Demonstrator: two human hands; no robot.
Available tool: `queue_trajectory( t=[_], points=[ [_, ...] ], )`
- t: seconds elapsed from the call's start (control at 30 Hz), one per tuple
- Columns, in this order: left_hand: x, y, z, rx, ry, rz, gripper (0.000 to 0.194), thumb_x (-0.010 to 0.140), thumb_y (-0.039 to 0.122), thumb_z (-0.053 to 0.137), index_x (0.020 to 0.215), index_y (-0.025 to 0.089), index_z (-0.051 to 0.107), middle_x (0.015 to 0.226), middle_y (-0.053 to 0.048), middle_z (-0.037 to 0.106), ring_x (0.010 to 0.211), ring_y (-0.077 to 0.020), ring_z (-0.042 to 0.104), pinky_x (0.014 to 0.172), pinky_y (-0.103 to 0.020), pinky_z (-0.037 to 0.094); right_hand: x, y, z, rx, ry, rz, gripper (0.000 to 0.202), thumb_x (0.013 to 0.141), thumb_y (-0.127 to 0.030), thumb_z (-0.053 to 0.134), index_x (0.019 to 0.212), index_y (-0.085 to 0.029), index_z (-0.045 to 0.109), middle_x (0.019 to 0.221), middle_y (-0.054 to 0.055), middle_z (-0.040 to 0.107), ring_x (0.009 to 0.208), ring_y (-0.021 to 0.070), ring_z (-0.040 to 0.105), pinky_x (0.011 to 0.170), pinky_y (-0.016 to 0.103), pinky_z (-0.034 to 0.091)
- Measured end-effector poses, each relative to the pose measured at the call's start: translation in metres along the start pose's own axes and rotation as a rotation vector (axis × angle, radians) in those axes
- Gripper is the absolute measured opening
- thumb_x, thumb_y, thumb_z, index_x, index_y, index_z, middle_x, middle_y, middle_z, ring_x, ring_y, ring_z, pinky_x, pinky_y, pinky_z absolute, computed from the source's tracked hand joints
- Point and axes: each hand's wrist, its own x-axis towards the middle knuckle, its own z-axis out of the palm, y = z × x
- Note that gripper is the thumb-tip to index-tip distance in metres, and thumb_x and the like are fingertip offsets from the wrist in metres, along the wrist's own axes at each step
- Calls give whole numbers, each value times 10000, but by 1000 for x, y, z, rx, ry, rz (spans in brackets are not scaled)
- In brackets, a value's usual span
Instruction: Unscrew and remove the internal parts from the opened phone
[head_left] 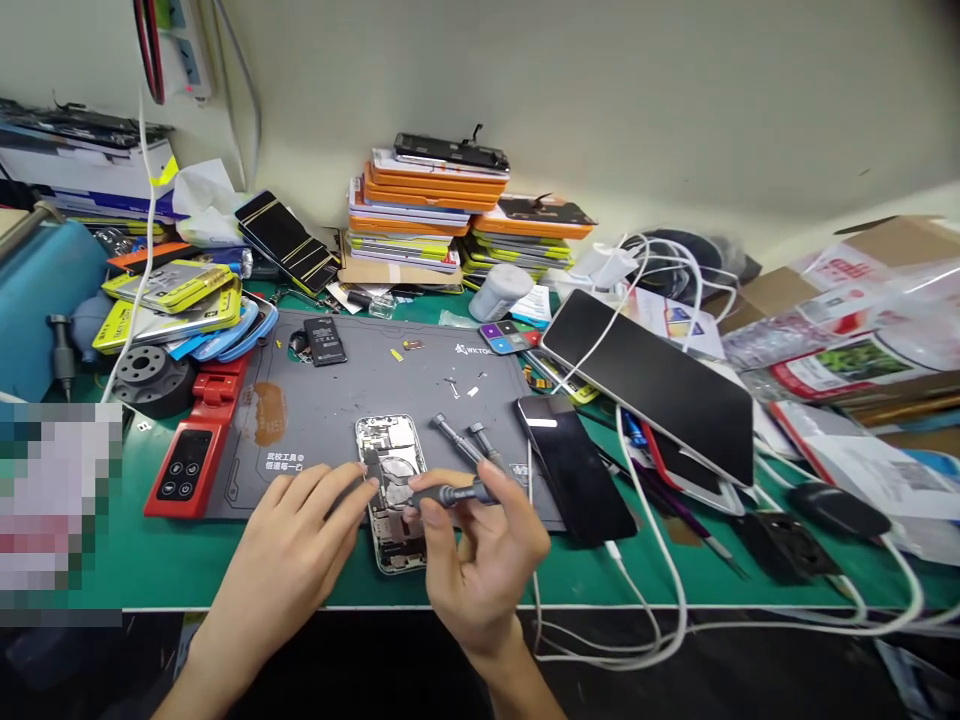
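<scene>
Phone (pixel 391 470) needed steadying.
Lower centre, my right hand (pixel 480 565) clamped the driver (pixel 463 494); my left hand (pixel 300 540), I couldn't tell.

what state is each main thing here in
Opened phone, insides exposed
Screwdriver, held in the right grip
Two other screwdrivers, lying on the mat
Battery, loose on the mat
Black phone, screen dark
Tablet, screen dark
Power strip, red light on
</scene>
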Motion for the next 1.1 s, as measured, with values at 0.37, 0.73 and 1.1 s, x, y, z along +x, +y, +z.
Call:
queue_trajectory(
  t=[0.37, 0.73, 1.1],
  points=[
    [-3, 0, 0, -134, -28, -12, 286, 1178, 192, 479, 1378, 156, 681, 1421, -63, 769, 1186, -264, 666, 983, -425, 462, -12, 6, 1, -56, -89, -42, 632, 1047, -36, 580, 1601, -286, 405, 1128, 69, 690, 946, 166, 786, 738, 318, 745],
    [-3, 3, -1, -148, -27, -49, 328, 1166, 172, 486, 1470, 166, 609, 1425, -78, 767, 1177, -242, 712, 924, -403, 515, -11, 13, -5, -168, -130, -188, 751, 958, 9, 738, 1603, -270, 474, 1100, 50, 762, 920, 175, 805, 785, 355, 754],
    [-11, 7, -3, -310, 20, -226, 226, 1160, 237, 533, 1382, 246, 576, 1411, -64, 737, 1213, -226, 715, 1030, -383, 524, -9, 10, -5, -174, -142, -225, 760, 997, -17, 596, 1697, -233, 392, 1351, 152, 744, 1248, 256, 769, 844, 380, 746]
  ],
)
